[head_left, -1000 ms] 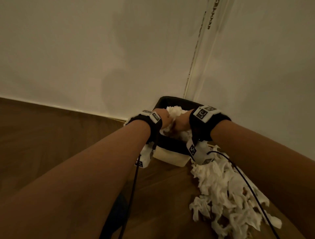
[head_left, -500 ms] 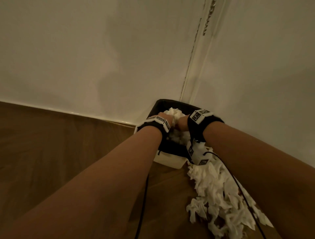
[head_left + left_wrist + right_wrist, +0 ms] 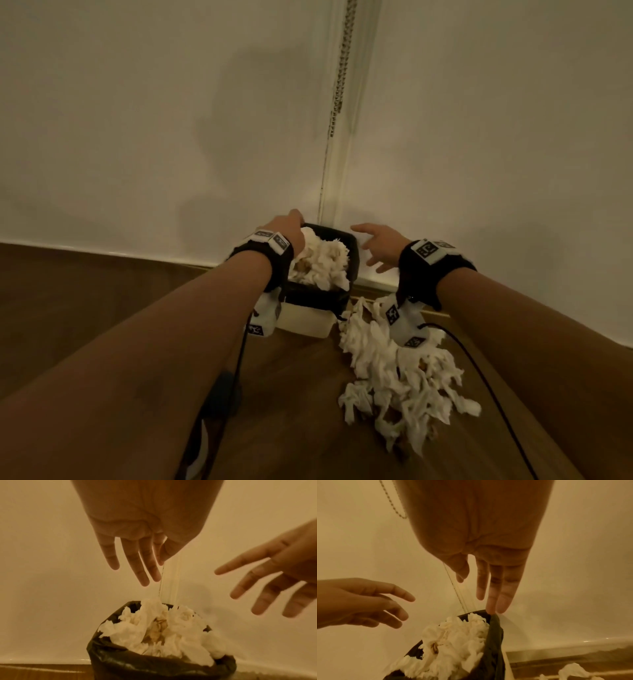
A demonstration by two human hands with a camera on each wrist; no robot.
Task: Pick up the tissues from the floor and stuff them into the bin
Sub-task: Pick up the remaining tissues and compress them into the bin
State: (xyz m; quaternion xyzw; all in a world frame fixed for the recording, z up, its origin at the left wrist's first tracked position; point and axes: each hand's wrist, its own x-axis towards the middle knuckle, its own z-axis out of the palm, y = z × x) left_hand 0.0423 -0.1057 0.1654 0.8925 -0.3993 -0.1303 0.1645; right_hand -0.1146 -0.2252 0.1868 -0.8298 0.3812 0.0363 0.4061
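A small bin with a black liner stands in the wall corner, heaped above its rim with crumpled white tissues. My left hand hovers over the bin's left side, fingers straight and spread, holding nothing. To the right of the bin my right hand is lifted, fingers straight, with nothing in it; in the right wrist view its fingertips line up with the liner's far edge, and I cannot tell whether they touch. A large pile of tissues lies on the floor right of the bin.
Two white walls meet right behind the bin, with a bead chain hanging down the corner. The floor is brown wood. Black cables run from both wrist cameras down along my arms.
Both hands were pressed together down into the tissues in the bin. Now they have lifted out and moved apart, left over the bin's left side, right off to the right.
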